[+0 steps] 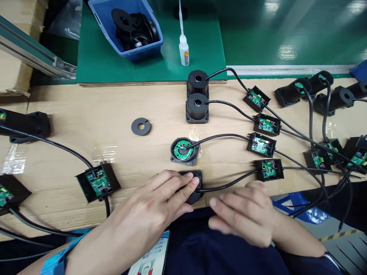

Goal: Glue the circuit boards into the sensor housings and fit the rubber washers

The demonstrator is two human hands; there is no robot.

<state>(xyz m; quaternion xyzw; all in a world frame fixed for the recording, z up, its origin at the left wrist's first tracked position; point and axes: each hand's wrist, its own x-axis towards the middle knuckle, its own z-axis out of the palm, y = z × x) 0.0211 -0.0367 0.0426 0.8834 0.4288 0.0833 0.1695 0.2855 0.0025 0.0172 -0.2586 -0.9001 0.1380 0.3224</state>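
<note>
My left hand point(164, 194) presses down on a black square-based housing point(197, 175) near the table's front edge, its fingers covering most of the top. A black cable leaves this housing to the right and joins a small black box with a green board point(269, 169). My right hand point(246, 214) hovers to the right of the housing, fingers bent together and slightly blurred; whether anything is between them is hidden. Just behind sits an uncovered round housing with a green circuit board point(183, 149). A loose black slotted ring point(141, 126) lies to its left.
Two black cylindrical housings point(197, 107) stand farther back. A blue bin point(132, 53) of black parts and a white bottle point(184, 51) are on the green mat point(100, 68). Cabled boxes point(98, 182) lie left and right, with crossing cables.
</note>
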